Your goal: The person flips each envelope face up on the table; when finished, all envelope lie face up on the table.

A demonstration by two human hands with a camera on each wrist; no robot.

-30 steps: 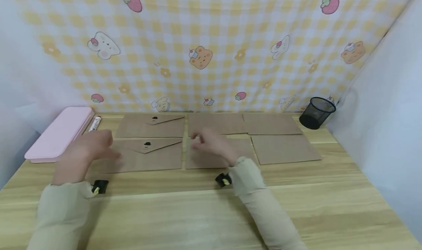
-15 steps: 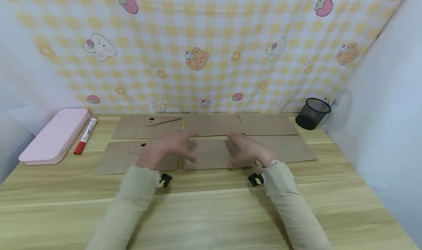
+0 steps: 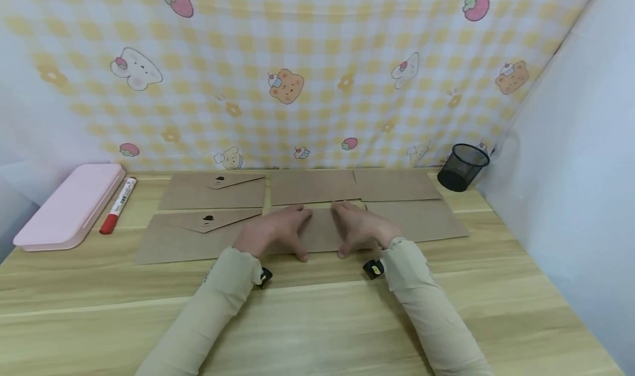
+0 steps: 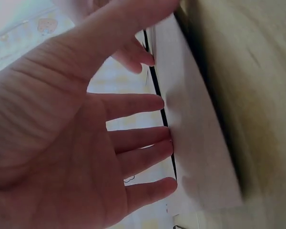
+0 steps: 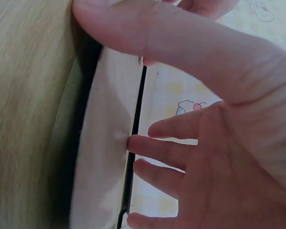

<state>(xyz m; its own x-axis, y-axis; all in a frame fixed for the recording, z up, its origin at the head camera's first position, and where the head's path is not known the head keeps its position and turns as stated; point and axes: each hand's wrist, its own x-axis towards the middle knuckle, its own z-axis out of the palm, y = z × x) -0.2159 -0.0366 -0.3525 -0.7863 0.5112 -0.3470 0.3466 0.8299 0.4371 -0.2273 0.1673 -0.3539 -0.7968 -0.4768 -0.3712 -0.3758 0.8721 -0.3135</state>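
Note:
Both hands are over a flat brown kraft-paper envelope [image 3: 321,232] in the middle of the front row. My left hand [image 3: 273,230] spans its left part, fingers straight and spread, with the thumb by the near edge. On its right part my right hand [image 3: 362,226] lies in mirror image, its thumb also by the near edge. In the left wrist view the fingertips touch the envelope [image 4: 195,129] surface. The right wrist view shows a middle fingertip touching the envelope [image 5: 105,138]; contact of the other fingers is less clear.
Around it lie more brown envelopes: a front-left one [image 3: 183,242] and a back-left one [image 3: 198,197] with hat-marked flaps, two back ones [image 3: 312,187] and a front-right one [image 3: 421,221]. A pink case [image 3: 71,205], a red-capped marker [image 3: 119,205] and a black mesh pen cup [image 3: 461,169] stand outside them.
My left hand has moved right from beside the pink case and marker to the middle envelope. The right hand has shifted right and come down onto the same envelope. The marker is now uncovered.

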